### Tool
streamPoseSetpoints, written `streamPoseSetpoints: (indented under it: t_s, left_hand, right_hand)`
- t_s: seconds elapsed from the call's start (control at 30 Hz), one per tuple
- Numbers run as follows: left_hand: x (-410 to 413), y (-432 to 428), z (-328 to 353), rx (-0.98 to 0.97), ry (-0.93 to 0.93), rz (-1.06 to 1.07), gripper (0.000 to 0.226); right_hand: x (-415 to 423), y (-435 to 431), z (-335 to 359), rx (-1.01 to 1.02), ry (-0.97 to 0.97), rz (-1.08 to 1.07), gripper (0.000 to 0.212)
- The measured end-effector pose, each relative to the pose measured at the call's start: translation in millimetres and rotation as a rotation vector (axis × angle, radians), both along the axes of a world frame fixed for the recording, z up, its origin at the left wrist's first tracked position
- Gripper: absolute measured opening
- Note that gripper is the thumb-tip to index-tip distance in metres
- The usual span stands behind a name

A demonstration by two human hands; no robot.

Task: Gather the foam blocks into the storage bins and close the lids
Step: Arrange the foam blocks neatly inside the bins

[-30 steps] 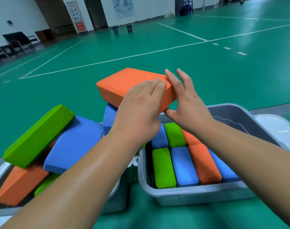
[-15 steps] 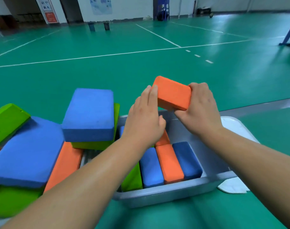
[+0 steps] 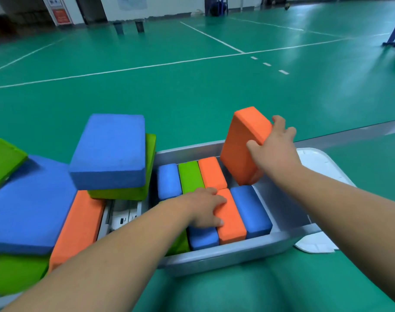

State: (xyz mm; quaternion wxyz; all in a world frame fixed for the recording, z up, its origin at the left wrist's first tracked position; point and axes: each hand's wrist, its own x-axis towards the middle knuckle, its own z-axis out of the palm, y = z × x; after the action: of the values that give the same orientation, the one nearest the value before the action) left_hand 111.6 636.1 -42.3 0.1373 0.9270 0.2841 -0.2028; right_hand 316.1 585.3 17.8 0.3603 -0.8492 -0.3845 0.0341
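My right hand (image 3: 275, 152) grips an orange foam block (image 3: 241, 149), tilted on end with its lower corner inside the far right of the grey bin (image 3: 225, 255). Several blue, green and orange blocks stand packed in rows in that bin. My left hand (image 3: 206, 208) rests flat on the near row, fingers spread over an orange block (image 3: 231, 224) and a blue one (image 3: 202, 238). To the left, a loose heap of blocks overflows a second bin, with a blue block (image 3: 111, 152) on top.
A white lid (image 3: 315, 163) lies under and behind the grey bin's right side. The left heap holds a large blue block (image 3: 27, 206), green blocks and an orange block (image 3: 77, 228). Green sports floor with white lines stretches ahead.
The orange block has gone from held level between both hands above the bin to tilted down into its far right corner, held by the right hand alone. My left hand dropped onto the packed blocks.
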Motion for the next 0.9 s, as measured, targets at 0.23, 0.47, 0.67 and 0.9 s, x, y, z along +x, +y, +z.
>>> streamPoseSetpoints:
  t_s: [0.23, 0.47, 0.67, 0.9]
  left_hand:
    - [-3.5, 6.7, -7.1, -0.035, -0.073, 0.015, 0.077]
    - [-7.4, 15.7, -15.6, -0.045, -0.082, 0.013, 0.076]
    - [-8.9, 20.3, -17.2, -0.041, -0.051, 0.002, 0.075]
    - [-1.0, 17.1, -12.8, 0.029, 0.044, -0.018, 0.076]
  right_hand:
    - [-0.3, 23.4, -16.1, -0.179, -0.065, 0.091, 0.076]
    - [-0.6, 40.3, -73.6, -0.773, -0.184, 0.436, 0.094]
    - [4.7, 49.8, -82.8, -0.88, -0.156, 0.47, 0.08]
    - [6.1, 44.4, -88.2, -0.887, -0.16, 0.45, 0.082]
